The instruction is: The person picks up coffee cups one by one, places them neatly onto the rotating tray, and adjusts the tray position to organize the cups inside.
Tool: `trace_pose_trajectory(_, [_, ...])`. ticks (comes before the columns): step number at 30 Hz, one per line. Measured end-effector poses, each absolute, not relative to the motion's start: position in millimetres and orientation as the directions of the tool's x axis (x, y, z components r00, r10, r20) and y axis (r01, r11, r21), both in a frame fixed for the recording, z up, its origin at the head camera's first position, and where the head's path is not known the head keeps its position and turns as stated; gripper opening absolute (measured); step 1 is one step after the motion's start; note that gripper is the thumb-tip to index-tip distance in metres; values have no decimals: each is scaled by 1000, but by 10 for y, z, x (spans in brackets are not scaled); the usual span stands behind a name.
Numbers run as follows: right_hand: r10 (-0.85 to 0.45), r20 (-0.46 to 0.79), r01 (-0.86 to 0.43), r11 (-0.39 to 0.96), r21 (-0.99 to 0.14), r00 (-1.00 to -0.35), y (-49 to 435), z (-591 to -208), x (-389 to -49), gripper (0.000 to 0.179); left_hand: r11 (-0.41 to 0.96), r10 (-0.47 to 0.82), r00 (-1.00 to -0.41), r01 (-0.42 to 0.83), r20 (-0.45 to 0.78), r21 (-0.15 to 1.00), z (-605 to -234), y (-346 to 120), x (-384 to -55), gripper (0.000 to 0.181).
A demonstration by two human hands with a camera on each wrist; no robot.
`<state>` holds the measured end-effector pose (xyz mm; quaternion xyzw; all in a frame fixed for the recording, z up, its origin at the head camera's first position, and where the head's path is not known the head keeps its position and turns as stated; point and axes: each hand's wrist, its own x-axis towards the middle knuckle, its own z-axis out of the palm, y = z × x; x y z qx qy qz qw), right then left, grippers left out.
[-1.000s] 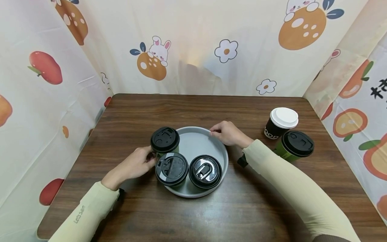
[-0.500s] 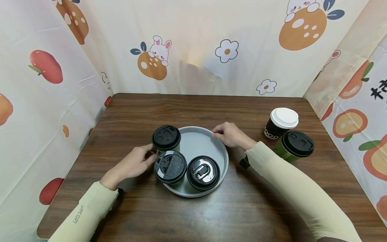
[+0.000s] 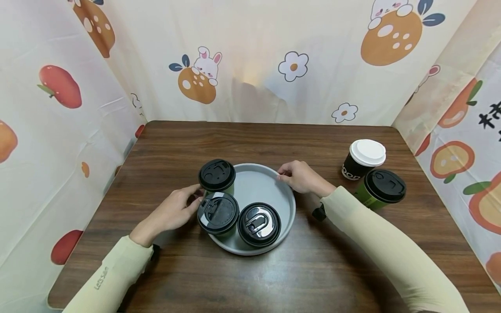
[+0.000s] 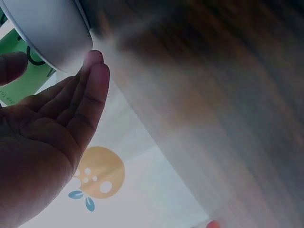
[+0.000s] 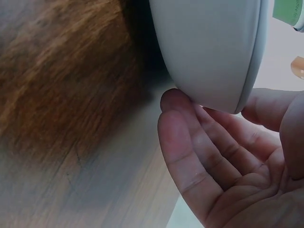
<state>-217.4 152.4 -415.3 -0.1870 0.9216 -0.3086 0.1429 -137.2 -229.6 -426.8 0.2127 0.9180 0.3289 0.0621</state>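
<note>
A round light-grey tray (image 3: pixel 264 182) with a raised rim lies on the table. On its left and front part stand three lidded paper coffee cups: a back cup (image 3: pixel 217 175), a front-left cup (image 3: pixel 218 213) and a right cup (image 3: pixel 259 224) with a shiny loop-shaped tab on its lid. My left hand (image 3: pixel 178 209) holds the left rim beside the cups; in the left wrist view, fingertips meet the tray's outer wall (image 4: pixel 54 35) and the thumb is at the inner side. My right hand (image 3: pixel 300 177) pinches the far-right rim, fingers under the outer wall (image 5: pixel 209 52), thumb over the edge.
Off the tray, at the table's right, stand a black cup with a white lid (image 3: pixel 367 153) and a green cup with a black lid (image 3: pixel 381 188), near my right forearm. Fruit-patterned cloth (image 3: pixel 250 61) hangs behind the wooden table (image 3: pixel 242 134) and at both sides.
The tray has turned clockwise a little: the back cup went away and right, the two front cups leftward. My right hand has followed the rim right and slightly nearer; my left hand hardly moved.
</note>
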Motion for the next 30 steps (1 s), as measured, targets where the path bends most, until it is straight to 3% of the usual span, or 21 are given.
trace_pose_trajectory(30, [-426,-230,-182,730,-659,-875,1637,-4107,-1948,8,726,366,-928,333,71,602,-4272,-2337,-1347,39])
